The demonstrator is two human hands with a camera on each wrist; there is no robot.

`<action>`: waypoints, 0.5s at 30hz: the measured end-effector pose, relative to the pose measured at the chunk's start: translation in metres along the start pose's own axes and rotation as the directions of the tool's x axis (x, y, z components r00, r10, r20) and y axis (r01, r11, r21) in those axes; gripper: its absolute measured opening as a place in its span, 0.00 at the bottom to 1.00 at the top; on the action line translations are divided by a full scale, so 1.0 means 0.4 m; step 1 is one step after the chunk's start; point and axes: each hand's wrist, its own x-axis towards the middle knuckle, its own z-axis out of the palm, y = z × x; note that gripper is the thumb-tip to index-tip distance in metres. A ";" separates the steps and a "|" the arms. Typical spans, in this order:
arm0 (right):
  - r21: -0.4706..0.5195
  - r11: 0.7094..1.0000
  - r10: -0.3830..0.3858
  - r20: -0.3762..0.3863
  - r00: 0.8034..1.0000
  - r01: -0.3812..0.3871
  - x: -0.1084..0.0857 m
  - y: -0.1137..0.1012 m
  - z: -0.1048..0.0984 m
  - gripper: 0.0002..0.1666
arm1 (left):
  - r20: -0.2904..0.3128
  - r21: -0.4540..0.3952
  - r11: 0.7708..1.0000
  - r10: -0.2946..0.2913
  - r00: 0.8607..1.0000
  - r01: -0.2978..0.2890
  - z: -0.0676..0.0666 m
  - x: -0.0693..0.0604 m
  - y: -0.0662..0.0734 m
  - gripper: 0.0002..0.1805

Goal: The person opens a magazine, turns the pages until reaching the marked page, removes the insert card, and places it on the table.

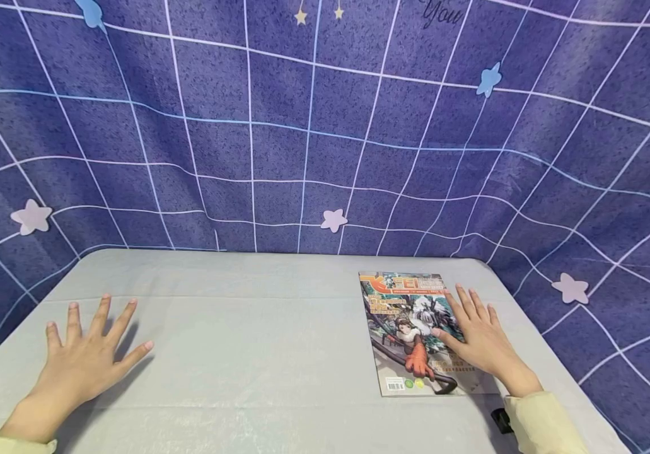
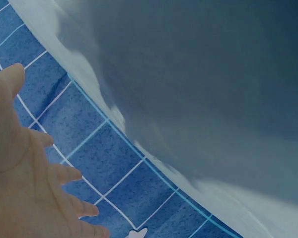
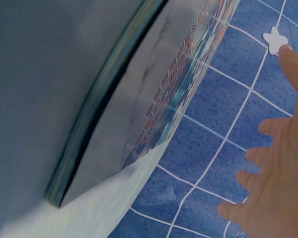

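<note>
A magazine (image 1: 401, 340) with a colourful illustrated cover lies flat on the right part of the table. My right hand (image 1: 480, 340) is over its right side with the fingers spread and straight, hiding part of the cover. In the right wrist view, the magazine (image 3: 154, 104) shows its thick edge, and a gap separates it from the right hand (image 3: 275, 163). Over the left part of the table, my left hand (image 1: 83, 362) has its fingers spread, holds nothing and casts a shadow. The left wrist view shows the left hand (image 2: 25, 168) with its palm side visible.
A pale grey cloth covers the table (image 1: 234, 334). Behind it and along both sides hangs a blue-purple curtain (image 1: 279, 145) with white grid lines and stars. A small black object (image 1: 502, 420) sits at the right sleeve (image 1: 543, 422).
</note>
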 end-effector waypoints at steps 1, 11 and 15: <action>0.000 1.000 0.000 0.001 1.000 0.000 0.000 0.000 0.000 0.50 | 0.001 0.000 1.000 0.000 1.000 0.000 0.000 0.000 0.000 0.49; 0.006 1.000 0.002 0.009 1.000 -0.002 -0.002 0.001 -0.001 0.50 | -0.001 -0.004 1.000 0.003 1.000 -0.003 -0.004 -0.003 0.009 0.47; 0.000 1.000 -0.001 0.013 1.000 0.001 -0.002 0.001 -0.002 0.50 | -0.010 0.000 1.000 0.011 1.000 -0.011 -0.005 -0.002 0.011 0.47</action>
